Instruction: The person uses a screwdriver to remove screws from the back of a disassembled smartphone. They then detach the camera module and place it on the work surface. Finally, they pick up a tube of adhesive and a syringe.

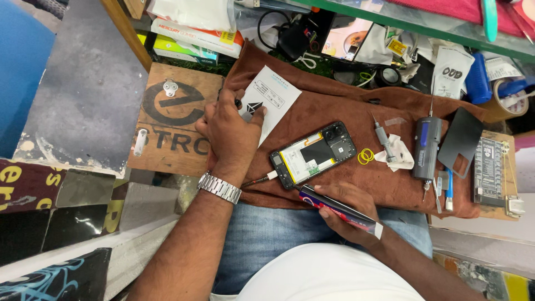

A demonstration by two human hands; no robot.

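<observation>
left hand (231, 131): centre-left of frame, fingers curled onto white leaflet (267, 103), small dark object pinched at the fingertips
right hand (348, 214): lower centre, closed around a dark flat package (340, 209)
phone (313, 154): back off, centre, on brown cloth (345, 111)
electric screwdriver (426, 147): right, beside yellow rings (365, 156)

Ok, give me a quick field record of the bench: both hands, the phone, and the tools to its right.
left hand: rests on white packet, a small dark item at the fingertips
right hand: holds a flat dark panel
opened phone: lies back off on brown cloth, a cable plugged into its end
right of phone: yellow rings, electric screwdriver
</observation>
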